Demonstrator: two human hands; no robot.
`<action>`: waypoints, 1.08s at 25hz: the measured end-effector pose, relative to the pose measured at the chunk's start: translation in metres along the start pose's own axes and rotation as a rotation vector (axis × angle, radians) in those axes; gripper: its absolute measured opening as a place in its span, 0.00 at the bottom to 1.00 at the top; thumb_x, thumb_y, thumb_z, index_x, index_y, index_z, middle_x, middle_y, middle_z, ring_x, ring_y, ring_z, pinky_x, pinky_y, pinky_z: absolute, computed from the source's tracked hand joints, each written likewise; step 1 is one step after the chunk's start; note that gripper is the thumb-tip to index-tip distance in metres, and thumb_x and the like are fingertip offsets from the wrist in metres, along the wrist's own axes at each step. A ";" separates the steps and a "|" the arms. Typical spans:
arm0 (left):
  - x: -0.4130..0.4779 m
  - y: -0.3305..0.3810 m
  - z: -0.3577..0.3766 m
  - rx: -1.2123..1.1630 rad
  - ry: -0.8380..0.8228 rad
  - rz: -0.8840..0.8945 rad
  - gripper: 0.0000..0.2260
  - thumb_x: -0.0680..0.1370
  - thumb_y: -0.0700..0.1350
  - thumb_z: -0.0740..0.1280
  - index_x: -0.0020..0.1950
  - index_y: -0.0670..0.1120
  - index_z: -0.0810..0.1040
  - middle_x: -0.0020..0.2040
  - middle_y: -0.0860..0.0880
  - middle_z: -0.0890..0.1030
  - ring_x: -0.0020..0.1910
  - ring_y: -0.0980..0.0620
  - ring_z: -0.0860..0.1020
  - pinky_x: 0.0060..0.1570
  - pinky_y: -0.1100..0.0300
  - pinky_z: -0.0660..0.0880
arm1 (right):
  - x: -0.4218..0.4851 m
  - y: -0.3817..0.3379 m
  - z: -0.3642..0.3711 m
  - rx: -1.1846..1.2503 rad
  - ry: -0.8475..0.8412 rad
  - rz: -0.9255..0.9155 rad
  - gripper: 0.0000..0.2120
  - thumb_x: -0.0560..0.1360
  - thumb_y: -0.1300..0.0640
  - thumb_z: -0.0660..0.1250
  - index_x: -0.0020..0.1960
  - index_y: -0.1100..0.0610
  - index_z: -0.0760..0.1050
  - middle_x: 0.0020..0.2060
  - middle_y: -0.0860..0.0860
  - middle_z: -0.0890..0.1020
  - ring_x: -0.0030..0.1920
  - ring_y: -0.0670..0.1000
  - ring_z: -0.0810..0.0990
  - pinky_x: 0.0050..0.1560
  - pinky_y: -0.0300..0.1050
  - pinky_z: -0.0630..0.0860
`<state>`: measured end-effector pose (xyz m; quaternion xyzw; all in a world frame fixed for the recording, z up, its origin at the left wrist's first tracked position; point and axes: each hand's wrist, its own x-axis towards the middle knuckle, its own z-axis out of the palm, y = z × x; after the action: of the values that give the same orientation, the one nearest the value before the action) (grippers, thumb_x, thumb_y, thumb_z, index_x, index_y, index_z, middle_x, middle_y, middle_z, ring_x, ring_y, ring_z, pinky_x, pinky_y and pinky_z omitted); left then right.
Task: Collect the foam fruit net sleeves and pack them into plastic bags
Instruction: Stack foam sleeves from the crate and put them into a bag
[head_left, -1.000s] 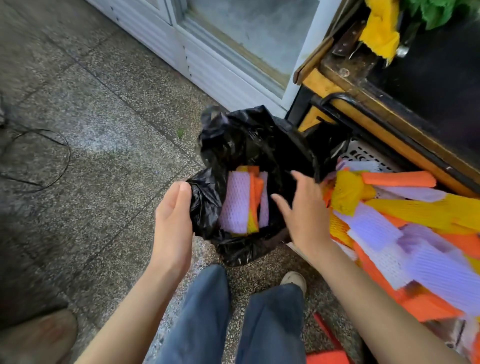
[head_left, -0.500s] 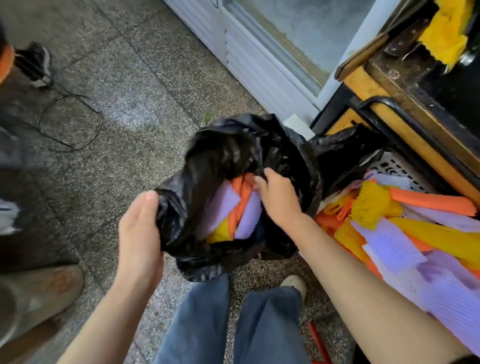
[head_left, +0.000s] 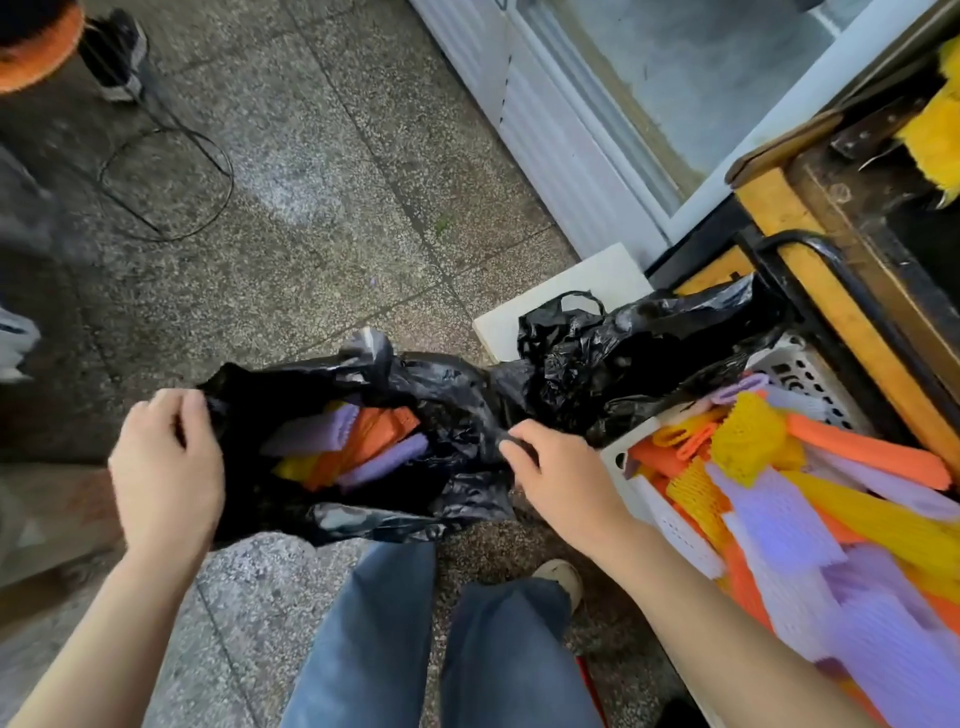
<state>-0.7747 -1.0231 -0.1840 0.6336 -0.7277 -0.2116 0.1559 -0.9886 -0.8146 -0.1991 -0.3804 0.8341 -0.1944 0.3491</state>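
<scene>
You have open floor (head_left: 322, 234) far and left of the black bag (head_left: 457, 415); rightward, the heaped crate (head_left: 616, 458) and cart (head_left: 769, 208) block.

Under you a speckled grey stone-tile floor (head_left: 337, 182), a black cable (head_left: 208, 150) looped on it at your upper left, ahead a white-framed glass door (head_left: 701, 67), to your right a yellow wooden bench (head_left: 774, 208) with a dark top, soft even daylight.

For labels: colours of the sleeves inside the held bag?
Foam net sleeves in the bag: purple, orange, yellow. Head view.
</scene>
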 end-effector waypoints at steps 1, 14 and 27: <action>-0.010 0.001 0.003 0.031 -0.029 0.031 0.12 0.82 0.43 0.57 0.47 0.37 0.75 0.44 0.33 0.74 0.46 0.35 0.74 0.46 0.46 0.68 | -0.004 0.004 0.005 0.062 -0.101 -0.001 0.11 0.80 0.48 0.57 0.55 0.52 0.75 0.37 0.47 0.81 0.36 0.47 0.78 0.39 0.48 0.75; -0.086 -0.070 0.095 0.142 -0.182 -0.163 0.10 0.81 0.48 0.59 0.55 0.44 0.75 0.50 0.35 0.80 0.51 0.34 0.76 0.46 0.49 0.69 | 0.019 0.078 0.091 -0.410 -0.096 0.013 0.13 0.82 0.49 0.52 0.60 0.53 0.69 0.46 0.51 0.82 0.45 0.56 0.80 0.34 0.45 0.65; -0.068 -0.199 0.225 0.116 -0.590 -0.103 0.12 0.76 0.34 0.64 0.59 0.38 0.71 0.56 0.36 0.74 0.57 0.37 0.73 0.55 0.50 0.67 | 0.067 0.152 0.210 -0.518 -0.188 0.008 0.17 0.81 0.60 0.55 0.69 0.53 0.62 0.60 0.52 0.67 0.52 0.55 0.77 0.42 0.45 0.69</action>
<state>-0.7056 -0.9521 -0.4754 0.5888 -0.7192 -0.3523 -0.1095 -0.9425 -0.7820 -0.4608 -0.4701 0.8214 0.0627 0.3168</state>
